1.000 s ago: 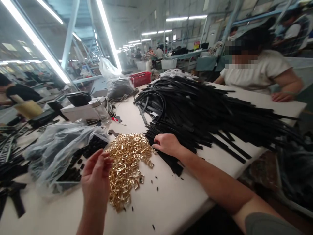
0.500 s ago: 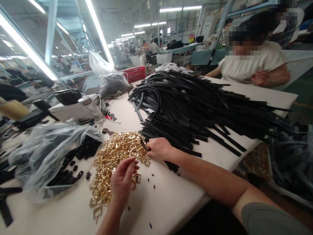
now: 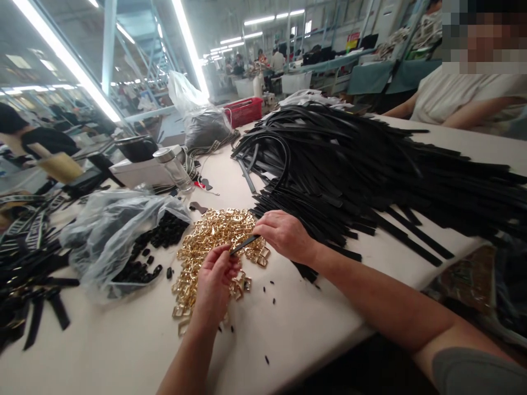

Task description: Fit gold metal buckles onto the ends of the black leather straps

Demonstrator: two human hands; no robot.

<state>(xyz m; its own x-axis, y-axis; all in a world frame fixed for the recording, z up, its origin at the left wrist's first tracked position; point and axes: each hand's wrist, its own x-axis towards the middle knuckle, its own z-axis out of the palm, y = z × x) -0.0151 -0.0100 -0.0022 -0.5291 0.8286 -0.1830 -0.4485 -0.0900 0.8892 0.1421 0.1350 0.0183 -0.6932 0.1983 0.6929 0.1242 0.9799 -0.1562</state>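
Observation:
A short black strap [image 3: 244, 244] runs slantwise between my two hands, above a heap of gold-coloured metal buckles [image 3: 201, 241]. My right hand [image 3: 286, 235] pinches its upper end. At the lower end, the fingers of my left hand [image 3: 217, 270] are closed together on the strap; whether they also hold a small part is hidden. Beyond my right hand lies a large pile of black straps [image 3: 329, 148], their cut ends fanned toward the table edge.
Left of the buckles, a clear plastic bag [image 3: 102, 236] spills small black pieces [image 3: 164, 230]. Behind it stand a glass jar [image 3: 175, 170] and a white box [image 3: 140, 173]. A red basket [image 3: 245, 111] is at the back. A co-worker [image 3: 465, 99] sits across the table [image 3: 313, 334].
My right hand has lifted slightly, bringing a black strap over to my left fingers. The camera view has swung, so the table scene sits farther right.

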